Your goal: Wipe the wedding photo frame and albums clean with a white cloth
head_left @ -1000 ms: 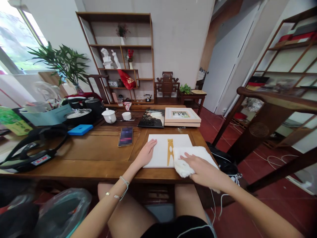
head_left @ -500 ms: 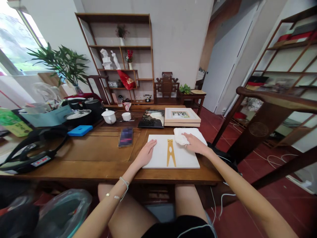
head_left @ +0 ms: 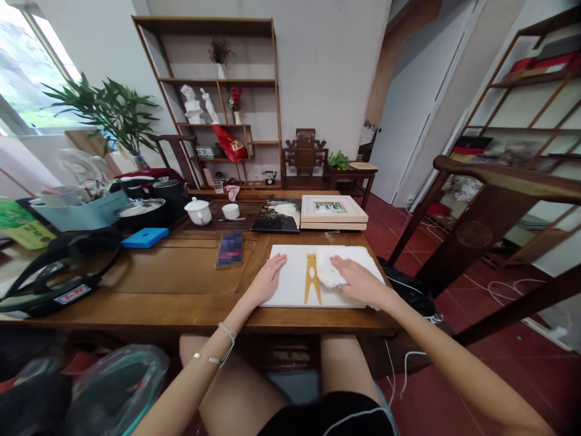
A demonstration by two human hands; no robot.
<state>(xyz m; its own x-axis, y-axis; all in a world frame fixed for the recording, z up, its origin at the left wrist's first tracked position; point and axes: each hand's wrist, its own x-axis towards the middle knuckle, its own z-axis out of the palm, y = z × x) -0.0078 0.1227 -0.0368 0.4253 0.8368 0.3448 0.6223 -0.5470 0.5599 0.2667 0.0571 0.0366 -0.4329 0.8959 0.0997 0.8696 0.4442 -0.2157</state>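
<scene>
A white board (head_left: 290, 284) lies flat near the front edge of the wooden table. On its middle is a flat, golden-yellow clothespin-like shape (head_left: 312, 278) with two small ears and two spread legs; whether it is loose or part of the board I cannot tell. Across the board's left edge rests my left hand (head_left: 269, 278), fingers stretched out and holding nothing. My right hand (head_left: 361, 280) has a crumpled white cloth (head_left: 327, 274) under its fingers, pressed against the board just right of the yellow shape. The hand covers part of the cloth and the board's right side.
Behind the board are a black picture panel (head_left: 276, 217) and pale framed pictures (head_left: 334, 218). A phone-like item (head_left: 230, 249), a blue box (head_left: 145, 237) and white lidded cup (head_left: 198, 211) stand leftward. A wooden chair (head_left: 481, 230) is close on the right.
My right hand has drawn the cloth toward me, from the board's upper right corner down beside the yellow shape. My left hand stays at the left edge.
</scene>
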